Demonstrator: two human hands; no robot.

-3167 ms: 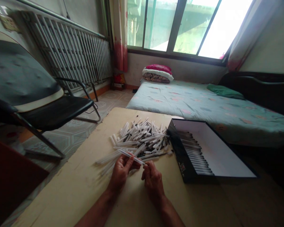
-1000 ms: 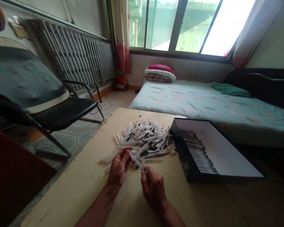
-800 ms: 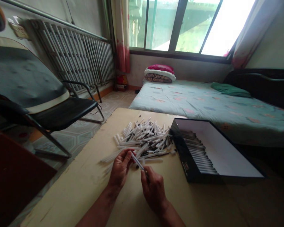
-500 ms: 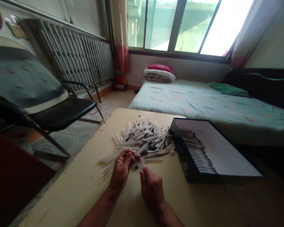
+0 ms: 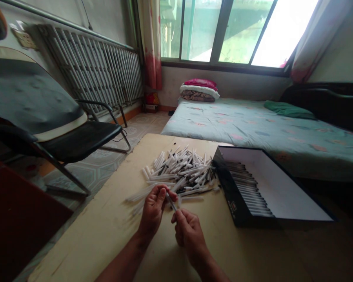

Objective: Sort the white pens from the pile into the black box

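Note:
A slim pen (image 5: 171, 202) slants between my two hands above the table, in front of the pile. My left hand (image 5: 154, 207) pinches its upper end between thumb and fingers. The lower end sits in the closed fingers of my right hand (image 5: 188, 227). Just beyond lies a loose heap of pen parts (image 5: 182, 168), white translucent tubes mixed with black pieces. To the right, a dark box (image 5: 228, 192) with a white inside holds a row of pens (image 5: 248, 192) laid side by side along its left part.
The pale table (image 5: 106, 239) reaches toward a bed (image 5: 211, 121) with folded bedding (image 5: 198, 91). A black folding chair (image 5: 82, 139) stands left, near a metal rail frame (image 5: 97, 66). A dark red surface (image 5: 20, 219) fills the lower left.
My right hand's fingers have shifted their grip a little on the lower end of the pen. My left hand keeps its pinch. The whole view has drifted slightly.

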